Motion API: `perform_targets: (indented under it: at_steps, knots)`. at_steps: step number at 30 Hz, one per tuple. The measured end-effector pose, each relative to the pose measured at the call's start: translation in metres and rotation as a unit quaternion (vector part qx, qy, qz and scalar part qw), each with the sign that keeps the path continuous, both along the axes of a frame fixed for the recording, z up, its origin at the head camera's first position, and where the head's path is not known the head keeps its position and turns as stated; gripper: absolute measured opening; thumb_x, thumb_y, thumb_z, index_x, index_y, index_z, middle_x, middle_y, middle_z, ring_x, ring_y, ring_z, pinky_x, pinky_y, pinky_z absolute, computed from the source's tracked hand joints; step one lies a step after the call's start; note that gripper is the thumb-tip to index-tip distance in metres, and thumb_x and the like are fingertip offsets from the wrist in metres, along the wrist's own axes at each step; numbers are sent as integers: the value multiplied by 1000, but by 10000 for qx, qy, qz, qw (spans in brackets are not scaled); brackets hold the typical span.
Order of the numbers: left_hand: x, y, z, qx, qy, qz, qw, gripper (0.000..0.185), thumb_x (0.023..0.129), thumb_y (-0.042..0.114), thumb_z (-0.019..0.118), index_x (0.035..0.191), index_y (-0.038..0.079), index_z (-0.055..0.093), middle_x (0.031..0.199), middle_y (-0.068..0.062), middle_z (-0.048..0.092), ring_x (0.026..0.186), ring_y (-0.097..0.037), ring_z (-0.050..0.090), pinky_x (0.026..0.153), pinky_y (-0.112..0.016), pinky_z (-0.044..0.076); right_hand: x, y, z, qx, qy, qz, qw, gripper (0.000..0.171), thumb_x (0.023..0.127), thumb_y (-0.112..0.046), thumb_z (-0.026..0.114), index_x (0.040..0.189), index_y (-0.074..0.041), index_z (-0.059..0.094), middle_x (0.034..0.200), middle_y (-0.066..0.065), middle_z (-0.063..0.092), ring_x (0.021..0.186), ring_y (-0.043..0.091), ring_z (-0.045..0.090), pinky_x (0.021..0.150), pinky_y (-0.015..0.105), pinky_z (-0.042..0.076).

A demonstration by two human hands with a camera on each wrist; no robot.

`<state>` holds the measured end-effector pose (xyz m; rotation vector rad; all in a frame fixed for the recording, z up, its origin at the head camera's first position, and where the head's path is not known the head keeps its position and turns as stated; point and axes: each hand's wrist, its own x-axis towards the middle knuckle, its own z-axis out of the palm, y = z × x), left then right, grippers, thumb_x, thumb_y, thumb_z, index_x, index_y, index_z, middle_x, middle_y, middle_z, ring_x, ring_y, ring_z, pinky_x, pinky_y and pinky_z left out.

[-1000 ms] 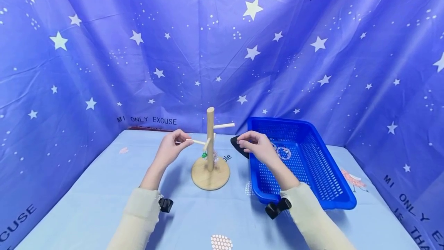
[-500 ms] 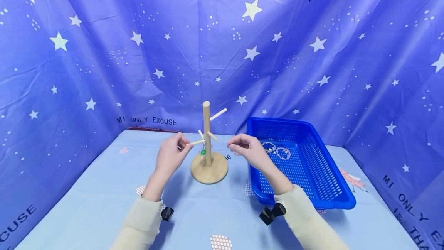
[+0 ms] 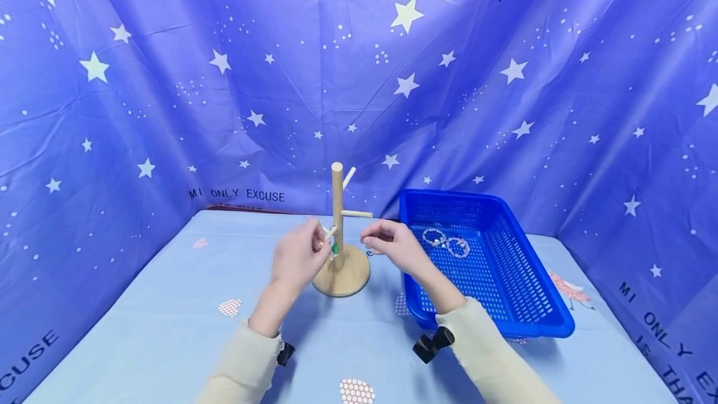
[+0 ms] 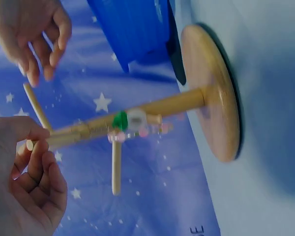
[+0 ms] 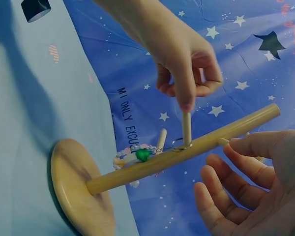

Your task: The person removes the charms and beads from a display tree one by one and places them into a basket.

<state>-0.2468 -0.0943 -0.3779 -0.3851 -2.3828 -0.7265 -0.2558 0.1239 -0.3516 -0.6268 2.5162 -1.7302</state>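
A wooden stand (image 3: pixel 338 204) with a round base and several side pegs rises from the table. My left hand (image 3: pixel 297 254) pinches the end of one peg (image 5: pixel 187 129) between thumb and forefinger. Around that peg's inner end hangs a metal ring (image 5: pixel 182 144), and a green charm (image 5: pixel 143 155) dangles beside the post. A strand of pink and clear beads (image 4: pixel 145 132) hangs near the charm. My right hand (image 3: pixel 395 248) hovers just right of the post, fingers loosely bent and holding nothing; in the left wrist view its fingertips are near another peg (image 4: pixel 37 105).
A blue perforated basket (image 3: pixel 538 248) stands on the right of the table, with two beaded bracelets (image 3: pixel 457 247) inside. Star-patterned blue cloth (image 3: pixel 359 80) closes off the back and sides. Pale blue cloth (image 3: pixel 168 329) covers the table.
The stand has turned, its left peg swinging towards the front and its upper peg from right to back. My left hand has moved right with the peg; my right hand has shifted slightly left.
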Motion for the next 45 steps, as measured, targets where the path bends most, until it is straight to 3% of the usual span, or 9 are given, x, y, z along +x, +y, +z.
perform_targets:
  at_steps: [11,18,21,26,33,38,45]
  knots:
    - [8,32,-2,-137,118,108,9998,20,81,16,72,82,17,52,60,8,54,50,-8,44,45,-23,34,-9,-11,-8,-40,-218,-138,9997,22,95,-9,65,111,7,66,110,22,70,86,7,65,78,30,60]
    - [10,26,3,60,-389,-455,9982,23,86,26,76,88,18,55,65,10,57,54,-3,46,49,-20,39,-12,-16,-8,-21,-360,-260,9990,26,96,-9,63,115,9,64,115,25,68,96,19,68,87,46,59]
    - [10,18,5,216,-587,-631,9960,21,91,32,72,91,18,57,69,10,60,59,-3,50,55,-20,43,-14,-18,-10,11,-381,-338,9987,27,95,-9,64,115,9,64,115,25,68,94,17,67,86,44,60]
    - [4,4,6,547,-575,-575,9952,16,94,29,68,93,16,59,77,5,66,70,-10,60,63,-25,50,-18,-23,-14,86,-498,-519,9974,26,95,-9,65,115,7,65,113,21,69,89,13,65,85,43,60]
    - [-14,-13,0,601,-275,-289,9974,10,93,19,68,98,13,61,88,-1,70,81,-19,67,72,-32,56,-22,-27,-15,138,-541,-631,9964,22,94,-7,65,112,6,66,111,22,69,85,12,64,83,41,60]
    - [-24,-21,-7,696,-376,-146,9968,10,93,17,67,102,12,64,99,-5,70,92,-21,67,80,-35,57,-24,-29,-15,166,-606,-658,9959,23,94,-9,65,112,6,67,110,21,70,85,11,63,81,37,60]
    - [-32,-26,-17,955,-616,-146,9934,17,93,16,67,109,11,68,110,-9,71,102,-26,67,86,-41,58,-27,-33,-16,213,-592,-735,9953,21,93,-9,68,109,4,68,110,20,70,86,13,65,82,41,60]
